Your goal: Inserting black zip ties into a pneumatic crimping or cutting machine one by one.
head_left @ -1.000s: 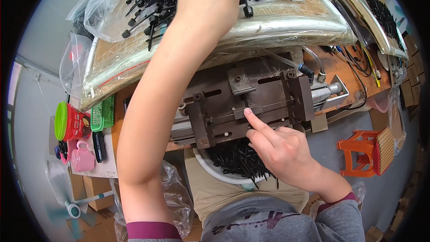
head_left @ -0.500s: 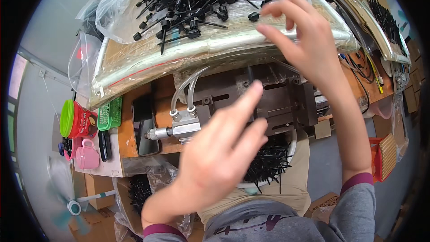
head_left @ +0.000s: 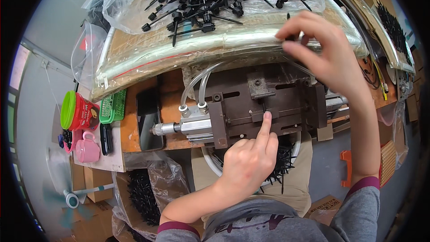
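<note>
Plainly, the slotted fixture (head_left: pixel 292 99) is dark brown metal.

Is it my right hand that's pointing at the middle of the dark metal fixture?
No, the left hand points its index finger at the middle of the dark metal fixture, while the right hand is raised.

the parts (head_left: pixel 208 0) at top centre are black, the mid-frame metal fixture (head_left: pixel 291 98) dark brown. at left, the tub (head_left: pixel 84 114) is red and lime green; the lower-right sleeve (head_left: pixel 354 210) is grey, maroon-cuffed.
</note>
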